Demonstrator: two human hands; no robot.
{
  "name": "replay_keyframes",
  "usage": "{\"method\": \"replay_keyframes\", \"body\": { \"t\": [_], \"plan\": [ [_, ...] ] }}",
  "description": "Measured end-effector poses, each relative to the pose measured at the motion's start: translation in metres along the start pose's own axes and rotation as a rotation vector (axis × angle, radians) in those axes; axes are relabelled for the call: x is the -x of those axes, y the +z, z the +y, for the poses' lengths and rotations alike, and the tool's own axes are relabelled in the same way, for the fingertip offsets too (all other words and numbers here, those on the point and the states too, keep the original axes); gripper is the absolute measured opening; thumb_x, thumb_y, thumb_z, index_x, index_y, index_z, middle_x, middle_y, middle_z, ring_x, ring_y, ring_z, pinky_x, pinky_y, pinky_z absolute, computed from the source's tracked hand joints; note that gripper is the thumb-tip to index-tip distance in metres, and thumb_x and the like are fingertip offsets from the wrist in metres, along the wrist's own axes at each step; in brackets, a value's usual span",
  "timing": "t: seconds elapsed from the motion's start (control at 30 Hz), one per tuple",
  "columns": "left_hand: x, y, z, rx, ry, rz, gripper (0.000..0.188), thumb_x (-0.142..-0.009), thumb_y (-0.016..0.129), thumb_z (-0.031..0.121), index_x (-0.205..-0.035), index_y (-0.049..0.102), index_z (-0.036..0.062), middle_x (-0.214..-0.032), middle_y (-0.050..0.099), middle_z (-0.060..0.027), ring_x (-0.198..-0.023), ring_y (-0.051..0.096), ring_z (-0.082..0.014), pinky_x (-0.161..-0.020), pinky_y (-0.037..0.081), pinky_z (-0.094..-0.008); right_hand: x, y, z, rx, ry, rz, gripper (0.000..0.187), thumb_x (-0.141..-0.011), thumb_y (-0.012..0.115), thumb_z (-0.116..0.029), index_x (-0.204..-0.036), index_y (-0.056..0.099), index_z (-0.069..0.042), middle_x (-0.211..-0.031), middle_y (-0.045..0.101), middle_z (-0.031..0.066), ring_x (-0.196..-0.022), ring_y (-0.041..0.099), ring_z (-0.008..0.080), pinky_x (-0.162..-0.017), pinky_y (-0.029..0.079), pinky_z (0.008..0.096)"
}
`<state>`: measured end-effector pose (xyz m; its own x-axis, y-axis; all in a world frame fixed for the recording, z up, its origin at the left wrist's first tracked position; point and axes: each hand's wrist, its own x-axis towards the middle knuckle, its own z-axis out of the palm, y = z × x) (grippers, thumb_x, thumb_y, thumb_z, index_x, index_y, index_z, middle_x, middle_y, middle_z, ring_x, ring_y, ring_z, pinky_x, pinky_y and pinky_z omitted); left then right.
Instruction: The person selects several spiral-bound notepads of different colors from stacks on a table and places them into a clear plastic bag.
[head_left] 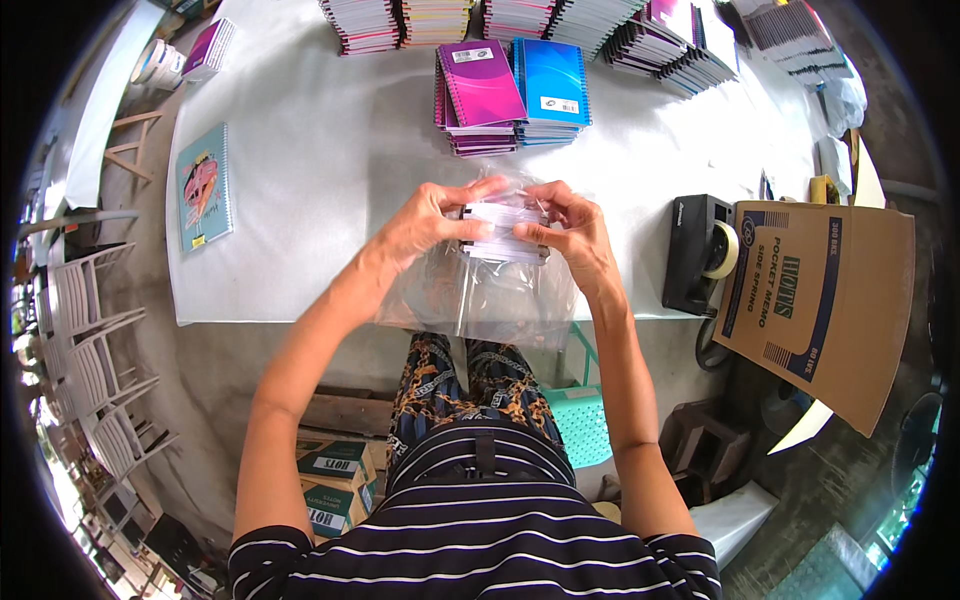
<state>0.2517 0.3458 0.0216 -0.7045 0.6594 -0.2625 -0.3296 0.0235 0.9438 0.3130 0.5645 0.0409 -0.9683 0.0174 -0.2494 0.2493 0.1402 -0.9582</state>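
Observation:
Both my hands grip a small stack of notebooks (507,247) inside a clear plastic bag (430,290), over the table's near edge. The stack's white page edges face up. My left hand (445,215) pinches its left side, fingers and thumb closed on it through the film. On the right side my right hand (570,228) holds it the same way, thumb across the pages. The bag's loose part hangs toward me past the edge. Just beyond stand a pile of magenta spiral notebooks (482,85) and a pile of blue spiral notebooks (553,85).
A teal spiral notebook (205,190) lies at the table's left. Right of my hands stand a black tape dispenser (690,255) and an open cardboard box (800,295). Several notebook stacks (435,22) line the far side. A green plastic stool (580,425) sits below the table.

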Motion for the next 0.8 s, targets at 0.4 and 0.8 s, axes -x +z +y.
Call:
{"method": "replay_keyframes", "body": {
  "t": [0.4,0.8],
  "plan": [
    [0.016,0.004,0.040,-1.456,0.352,-0.243,0.079,-0.074,0.074,0.039,-0.145,0.042,0.0247,-0.155,0.031,0.0067,-0.147,0.010,-0.0350,-0.115,0.016,-0.0609,0.002,0.001,0.006,0.063,-0.190,-0.071,0.019,-0.071,0.076,-0.003,-0.087,0.077,-0.014,-0.108,0.063,0.0039,-0.100,0.059,0.0161,-0.089,0.046,0.0361],
    [0.036,0.013,0.025,-1.656,0.608,-0.070,0.061,-0.075,0.075,0.028,-0.133,0.057,0.0262,-0.142,0.049,0.0126,-0.144,0.027,-0.0270,-0.116,0.020,-0.0567,0.109,-0.187,0.043,0.624,0.025,0.690,0.018,-0.084,0.069,-0.010,-0.101,0.072,-0.006,-0.110,0.066,0.0108,-0.109,0.058,0.0211,-0.092,0.045,0.0399]
  ]
}}
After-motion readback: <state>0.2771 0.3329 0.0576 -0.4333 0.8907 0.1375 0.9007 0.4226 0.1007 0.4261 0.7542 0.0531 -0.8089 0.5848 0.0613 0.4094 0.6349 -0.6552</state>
